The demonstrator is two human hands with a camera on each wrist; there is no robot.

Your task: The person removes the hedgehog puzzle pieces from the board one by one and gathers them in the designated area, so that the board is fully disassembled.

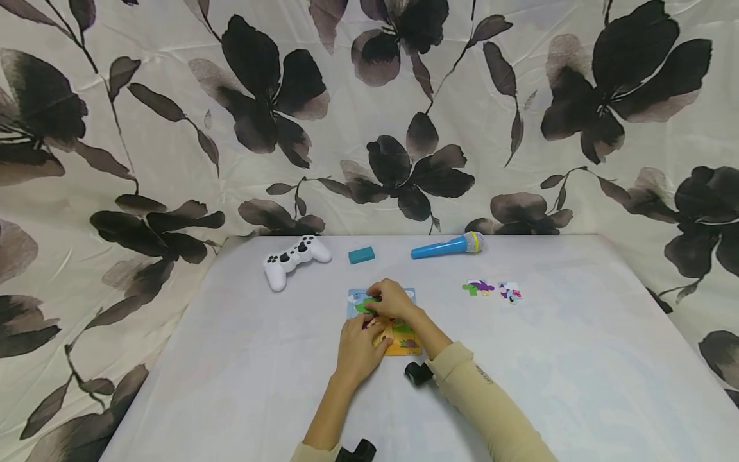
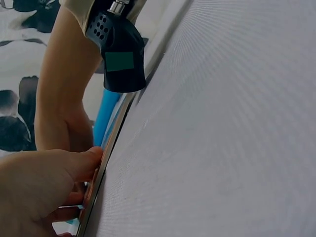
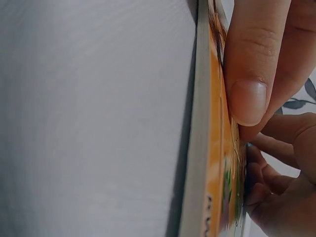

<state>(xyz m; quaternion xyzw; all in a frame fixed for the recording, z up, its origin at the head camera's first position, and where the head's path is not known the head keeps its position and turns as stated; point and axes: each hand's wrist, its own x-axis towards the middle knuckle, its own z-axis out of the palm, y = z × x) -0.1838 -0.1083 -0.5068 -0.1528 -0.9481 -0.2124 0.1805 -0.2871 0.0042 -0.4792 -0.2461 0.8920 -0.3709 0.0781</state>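
Observation:
A puzzle board [image 1: 407,347] with an orange lower part and a light blue top lies on the table. My left hand [image 1: 359,350] rests on its lower left part, the thumb over the orange area. In the right wrist view the left thumb [image 3: 249,98] presses on the board's face. My right hand [image 1: 395,300] reaches over the upper part and pinches a green puzzle piece [image 1: 365,307] at the left side. The fingers partly hide that piece and the middle of the board. In the left wrist view my left hand [image 2: 34,190] lies along the board's edge [image 2: 98,180].
Two loose puzzle pieces, one purple and green [image 1: 478,287], one white and purple [image 1: 510,292], lie to the right. Behind stand a white game controller [image 1: 296,258], a teal block [image 1: 361,255] and a blue toy microphone [image 1: 444,246]. A floral cloth [image 1: 346,122] hangs beyond the table.

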